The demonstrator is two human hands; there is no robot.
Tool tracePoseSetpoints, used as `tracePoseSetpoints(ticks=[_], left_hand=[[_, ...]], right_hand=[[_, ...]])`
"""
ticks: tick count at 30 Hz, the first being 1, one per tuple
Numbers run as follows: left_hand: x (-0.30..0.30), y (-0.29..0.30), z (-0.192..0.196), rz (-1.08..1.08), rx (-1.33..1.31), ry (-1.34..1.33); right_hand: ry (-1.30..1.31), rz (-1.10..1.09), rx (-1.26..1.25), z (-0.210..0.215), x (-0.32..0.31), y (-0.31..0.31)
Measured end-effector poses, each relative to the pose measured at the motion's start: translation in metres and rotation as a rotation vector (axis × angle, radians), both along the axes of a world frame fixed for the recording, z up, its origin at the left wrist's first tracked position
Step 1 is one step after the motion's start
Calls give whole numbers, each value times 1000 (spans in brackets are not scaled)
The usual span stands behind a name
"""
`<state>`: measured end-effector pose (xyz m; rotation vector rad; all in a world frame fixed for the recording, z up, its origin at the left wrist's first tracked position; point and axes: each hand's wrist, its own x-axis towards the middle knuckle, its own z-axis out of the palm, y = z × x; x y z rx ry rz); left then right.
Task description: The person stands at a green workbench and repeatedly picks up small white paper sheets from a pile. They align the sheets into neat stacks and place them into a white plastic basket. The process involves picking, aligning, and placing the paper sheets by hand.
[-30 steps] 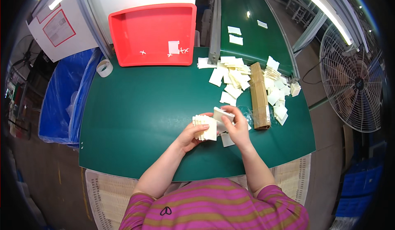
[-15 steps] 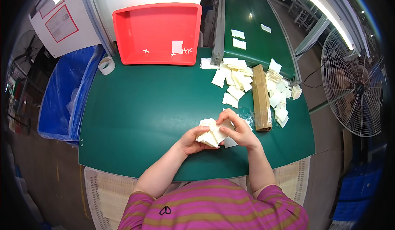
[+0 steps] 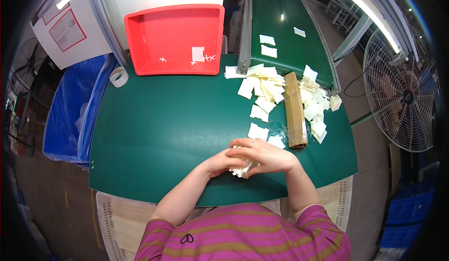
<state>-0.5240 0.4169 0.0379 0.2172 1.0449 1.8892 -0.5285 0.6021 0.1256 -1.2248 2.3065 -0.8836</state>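
Near the table's front edge, a stack of cream-white flat plastic pieces (image 3: 239, 171) is gripped between both hands. My left hand (image 3: 218, 163) closes round the stack from the left. Across its top and right side lies my right hand (image 3: 267, 156), its fingers bent over the pieces and overlapping the left fingers. Much of the stack is hidden under the hands. Just beyond them, a loose flat piece (image 3: 258, 131) lies on the green table, with another piece (image 3: 277, 142) to its right.
A brown cardboard strip (image 3: 295, 111) divides a left pile (image 3: 267, 84) from a right pile (image 3: 316, 107) of similar pieces. Behind them runs a green conveyor (image 3: 280, 15). A red bin (image 3: 173, 70), a tape roll (image 3: 119, 77) and a blue-lined container (image 3: 70, 116) stand left. A fan (image 3: 408, 97) is at right.
My right hand has moved from the stack's right side to over its top. The stack has turned and come slightly nearer. The loose piece beyond the hands is now uncovered.
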Motion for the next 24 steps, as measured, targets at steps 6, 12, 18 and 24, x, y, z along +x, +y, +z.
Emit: tracePoseSetpoints(ticks=[6, 12, 18, 24], left_hand=[[-10, -8, 5, 217, 98, -1], [-22, -15, -4, 926, -188, 509], [-17, -5, -6, 750, -136, 412], [-20, -4, -9, 827, -137, 416]], right_hand=[[94, -202, -63, 5, 3, -11], [338, -602, -277, -31, -3, -35], [371, -580, -157, -66, -12, -50], [394, -593, -181, -78, -16, -55]])
